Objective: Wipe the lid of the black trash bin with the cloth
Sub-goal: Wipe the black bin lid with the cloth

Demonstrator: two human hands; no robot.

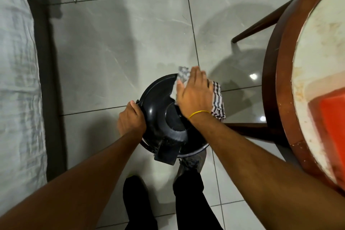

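A round black trash bin stands on the tiled floor below me, its glossy lid (156,99) facing up. My left hand (131,117) grips the bin's left rim. My right hand (194,95) lies flat on a grey-and-white striped cloth (217,102), pressing it onto the far right part of the lid. The cloth hangs over the lid's right edge, and a corner sticks out past my fingertips. A yellow band circles my right wrist.
A round wooden table (280,80) with a worn white top and an orange item fills the right side; its dark legs reach close to the bin. A bed with grey bedding (16,80) runs along the left. My legs and a shoe stand just behind the bin.
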